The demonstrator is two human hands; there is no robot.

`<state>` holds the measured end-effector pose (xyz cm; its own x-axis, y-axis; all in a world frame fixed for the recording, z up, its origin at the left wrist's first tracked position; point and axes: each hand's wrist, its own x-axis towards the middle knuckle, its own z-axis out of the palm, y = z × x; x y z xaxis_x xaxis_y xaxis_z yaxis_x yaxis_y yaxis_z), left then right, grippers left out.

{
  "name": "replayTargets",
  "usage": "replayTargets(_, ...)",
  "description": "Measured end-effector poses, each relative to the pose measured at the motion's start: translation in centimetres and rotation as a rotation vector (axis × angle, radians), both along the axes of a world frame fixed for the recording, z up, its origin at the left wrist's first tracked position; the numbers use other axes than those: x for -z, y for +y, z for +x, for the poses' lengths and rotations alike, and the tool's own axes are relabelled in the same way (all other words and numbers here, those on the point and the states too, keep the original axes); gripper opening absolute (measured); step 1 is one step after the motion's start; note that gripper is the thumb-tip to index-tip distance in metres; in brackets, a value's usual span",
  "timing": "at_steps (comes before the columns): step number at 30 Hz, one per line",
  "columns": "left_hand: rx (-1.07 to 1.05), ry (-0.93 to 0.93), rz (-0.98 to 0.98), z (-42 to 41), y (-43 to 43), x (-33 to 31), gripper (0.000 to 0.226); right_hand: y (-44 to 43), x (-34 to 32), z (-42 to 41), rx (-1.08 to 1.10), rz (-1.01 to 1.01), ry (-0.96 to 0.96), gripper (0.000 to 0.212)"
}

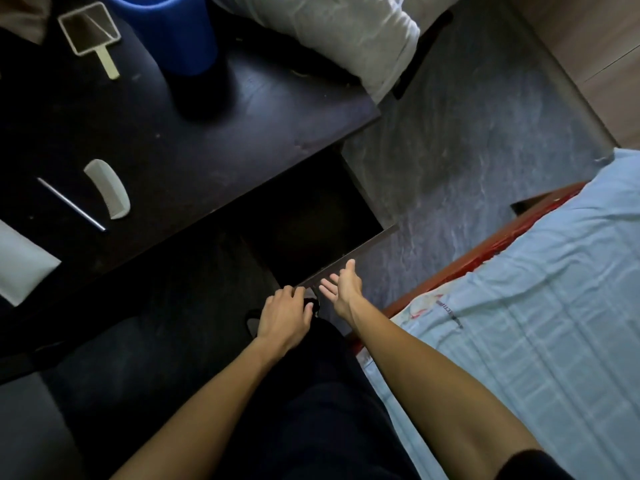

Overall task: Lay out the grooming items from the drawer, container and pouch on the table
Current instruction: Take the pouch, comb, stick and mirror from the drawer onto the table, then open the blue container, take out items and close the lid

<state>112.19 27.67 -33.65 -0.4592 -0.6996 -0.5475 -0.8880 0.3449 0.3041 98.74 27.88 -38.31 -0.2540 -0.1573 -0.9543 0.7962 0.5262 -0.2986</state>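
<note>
A: Hands first?

B: Left hand (284, 317): fingers curled, tips on the near end of the drawer front (349, 259), looks like a grip on that edge. There's something dark under the fingers, can't tell what. Right hand (343, 285) is just right of it, palm turned toward the left hand, fingers straight and spread, holding nothing. It's right at the drawer front's outer face, can't tell if it's touching.

A: Drawer?

B: The drawer (311, 216) is pulled out, directly beyond both hands. The inside is too dark to read.

A: Task items?

B: All are on the counter (207, 140), beyond and left of the left hand. Nearest is what looks like a white pouch (20, 261), far left and cut off by the frame. Next comes a white comb (109, 188), lying flat. A thin metal stick (72, 204) lies just left of the comb, apart from it. Farther out is a hand mirror (90, 32), flat, with its handle pointing back this way. A blue container (173, 29) stands upright right of the mirror.

A: Anything else?

B: A bed (536, 289) with a light blue sheet is right of the right hand. Grey floor (467, 133) lies beyond that hand. White bundled fabric (346, 36) sits farthest out, past the counter's end.
</note>
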Motion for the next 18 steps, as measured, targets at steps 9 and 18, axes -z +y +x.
replayTargets(9, -0.043, 0.003, -0.004, 0.5, -3.9, -0.9, 0.038, -3.5, -0.2, -0.3, 0.102, 0.009, -0.118, 0.074)
replayTargets(18, -0.176, 0.011, 0.055, 1.9, -8.2, -1.0, 0.040, -12.2, -0.6, 1.0, 0.042, -0.114, -0.177, 0.081)
